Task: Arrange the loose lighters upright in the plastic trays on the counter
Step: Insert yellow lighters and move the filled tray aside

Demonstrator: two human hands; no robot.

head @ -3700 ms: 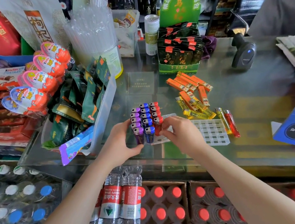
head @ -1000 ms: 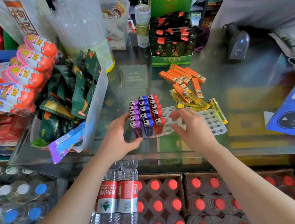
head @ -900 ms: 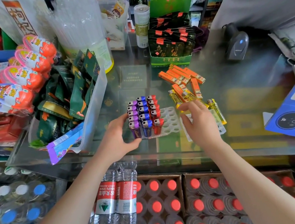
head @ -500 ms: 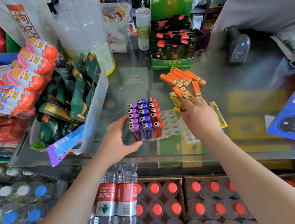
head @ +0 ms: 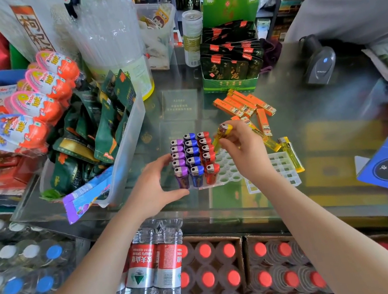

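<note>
Glass table, cluttered shop stock around. Clear plastic tray near front edge: three columns filled with upright lighters, purple, blue, red; sockets to their right empty. A second tray lies beside it. Left hand braces the filled side, fingers spread open against it. Right hand pinches a yellow lighter above the empty sockets. Likely light, rigid, smooth-sided; best held high near the metal cap, base leading down. Loose yellow lighters and orange ones lie flat beyond.
</note>
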